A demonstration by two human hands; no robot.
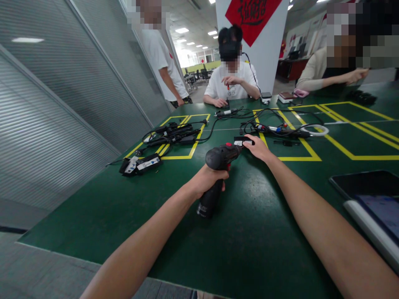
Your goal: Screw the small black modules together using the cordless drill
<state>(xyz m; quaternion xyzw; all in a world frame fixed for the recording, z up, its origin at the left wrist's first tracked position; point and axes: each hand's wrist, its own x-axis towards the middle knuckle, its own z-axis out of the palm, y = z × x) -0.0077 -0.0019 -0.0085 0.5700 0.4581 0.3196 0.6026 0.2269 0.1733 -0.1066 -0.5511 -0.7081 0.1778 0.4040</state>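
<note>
My left hand (212,179) is wrapped round the grip of a black cordless drill (220,158) with a red button on top. The drill's nose points forward and right, right up against a small black box with a white label (238,143). My right hand (257,147) grips that box from its right side, fingers over its top, on the green table. Whether the drill's bit touches the box cannot be made out. To the left lie black blocks with white labels (149,162).
Black cables and adapters (174,135) lie inside yellow tape at left. More cables, a pen-like tool (274,130) and a white ring (318,130) are at right. Phone-like devices (368,182) sit near my right forearm. A person in a headset (230,79) sits opposite; others are nearby.
</note>
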